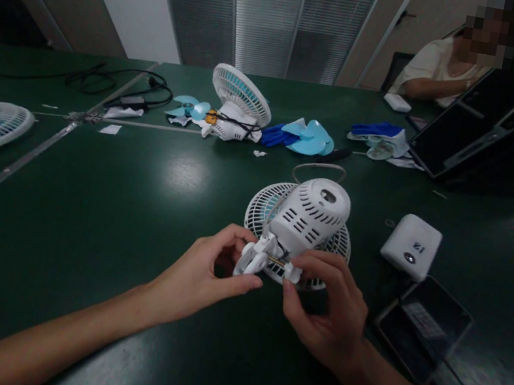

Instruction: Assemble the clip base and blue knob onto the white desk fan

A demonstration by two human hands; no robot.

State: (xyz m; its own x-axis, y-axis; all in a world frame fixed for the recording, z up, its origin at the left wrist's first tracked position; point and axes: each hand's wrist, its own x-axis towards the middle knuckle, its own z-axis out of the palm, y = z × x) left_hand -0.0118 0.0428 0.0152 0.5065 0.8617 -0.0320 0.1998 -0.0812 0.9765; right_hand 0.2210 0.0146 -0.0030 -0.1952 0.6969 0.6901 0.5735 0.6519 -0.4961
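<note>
Head view: blue blades inside fan cage; left fingers hold bracket.

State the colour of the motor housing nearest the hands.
White motor housing, clearest in the head view.

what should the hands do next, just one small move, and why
Probably a slight turn of the small white piece with the right hand, while the left hand steadies the white bracket. The right hand pinches that piece at the end of a thin brass-coloured rod, and a bare stretch of rod shows beside the bracket. Which way to turn is unclear.
</note>
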